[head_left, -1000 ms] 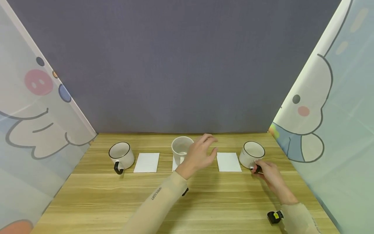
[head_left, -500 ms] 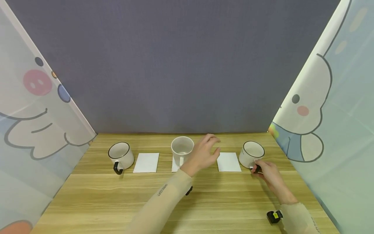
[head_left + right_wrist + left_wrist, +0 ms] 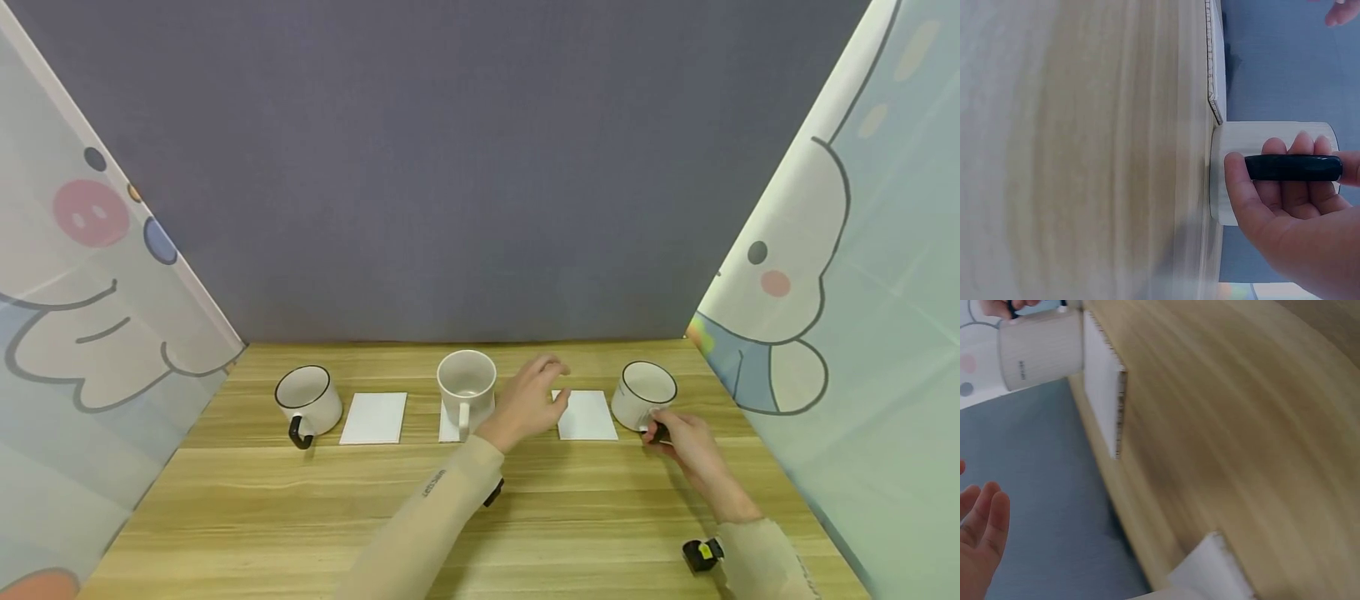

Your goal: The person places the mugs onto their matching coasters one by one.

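Observation:
My right hand holds the black handle of a white mug with a dark rim, its fingers curled round it in the right wrist view. That mug stands upright just right of a white square coaster. My left hand hovers with loosely bent fingers between the coaster and an all-white mug, holding nothing. The white mug stands on another coaster, its handle towards me. Only part of the left hand's fingers shows in the left wrist view.
At the left a dark-rimmed white mug with a black handle stands beside a third coaster. A grey panel rises behind the wooden table. Cartoon-printed sheets flank both sides.
My left hand has drifted a little to the right, away from the all-white mug and towards the right coaster. My right hand keeps its hold on the mug handle.

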{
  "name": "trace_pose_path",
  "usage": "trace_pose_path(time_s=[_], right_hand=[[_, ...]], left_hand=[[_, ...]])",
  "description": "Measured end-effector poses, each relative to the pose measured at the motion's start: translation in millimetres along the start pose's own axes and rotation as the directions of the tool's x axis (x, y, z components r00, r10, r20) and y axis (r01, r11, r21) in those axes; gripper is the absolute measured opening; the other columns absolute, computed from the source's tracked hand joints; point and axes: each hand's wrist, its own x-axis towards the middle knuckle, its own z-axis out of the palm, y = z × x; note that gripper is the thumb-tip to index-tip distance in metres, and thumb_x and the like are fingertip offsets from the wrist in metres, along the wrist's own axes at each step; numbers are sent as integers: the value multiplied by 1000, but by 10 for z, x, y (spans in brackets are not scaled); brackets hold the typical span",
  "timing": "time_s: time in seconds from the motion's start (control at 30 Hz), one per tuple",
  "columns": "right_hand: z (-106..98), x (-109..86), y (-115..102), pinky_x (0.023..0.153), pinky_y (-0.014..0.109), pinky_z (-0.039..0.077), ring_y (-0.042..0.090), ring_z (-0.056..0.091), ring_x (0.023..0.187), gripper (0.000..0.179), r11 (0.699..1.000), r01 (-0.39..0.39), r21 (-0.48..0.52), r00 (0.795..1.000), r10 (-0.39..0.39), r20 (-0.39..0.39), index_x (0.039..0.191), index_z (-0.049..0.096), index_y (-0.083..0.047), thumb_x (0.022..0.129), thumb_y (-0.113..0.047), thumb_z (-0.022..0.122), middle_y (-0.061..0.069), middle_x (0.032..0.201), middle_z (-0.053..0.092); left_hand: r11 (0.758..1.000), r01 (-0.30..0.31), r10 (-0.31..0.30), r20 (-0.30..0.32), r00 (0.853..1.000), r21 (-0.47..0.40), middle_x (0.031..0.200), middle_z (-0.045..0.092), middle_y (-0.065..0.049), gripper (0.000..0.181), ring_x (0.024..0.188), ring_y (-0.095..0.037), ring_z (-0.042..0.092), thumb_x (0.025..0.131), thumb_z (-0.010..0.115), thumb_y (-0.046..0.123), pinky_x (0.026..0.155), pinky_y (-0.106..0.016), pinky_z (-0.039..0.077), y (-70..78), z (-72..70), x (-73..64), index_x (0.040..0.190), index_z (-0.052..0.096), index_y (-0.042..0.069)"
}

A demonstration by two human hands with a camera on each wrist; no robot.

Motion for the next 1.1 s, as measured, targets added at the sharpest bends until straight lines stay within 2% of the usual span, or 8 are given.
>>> trace_pose_path(time_s=[0.23,0.47,0.7,0.97,1.1], right_hand=[[6,-5,0,77,35,59,16,64,77,37,1000,-4,3,1000,4,-3,88,60,6,109,-20,46,7,81,61],[13,2,5,77,35,59,15,64,76,35,1000,-13,11,1000,13,-17,88,59,6,109,-18,45,6,80,61],[15,7,12,76,34,59,15,64,76,35,1000,-13,8,1000,13,-12,87,59,5,109,-19,46,5,80,61],[19,9,10,77,35,59,15,63,76,34,1000,-18,9,1000,18,-24,88,59,5,108,-18,45,6,79,60],[20,6,5,77,35,59,15,63,76,34,1000,-19,9,999,20,-29,88,59,6,108,-18,45,6,79,61]], left_hand=[[999,31,-30,104,994,-8,143,55,-1,37,130,-22,54,99,63,27,104,-36,49,-101,171,-2,134,62,15],[999,35,-34,168,985,-2,143,54,0,36,131,-21,53,97,68,27,108,-35,45,-189,346,-27,131,63,16],[998,64,-65,236,970,15,147,51,2,37,137,-20,47,97,69,31,110,-38,44,-200,407,-46,131,62,18],[995,84,-94,319,943,44,145,52,5,34,131,-20,52,95,72,33,105,-36,47,-213,454,-44,125,65,19],[996,71,-87,334,939,60,138,57,6,28,124,-18,55,93,75,33,102,-33,48,-229,485,-39,115,67,19]])
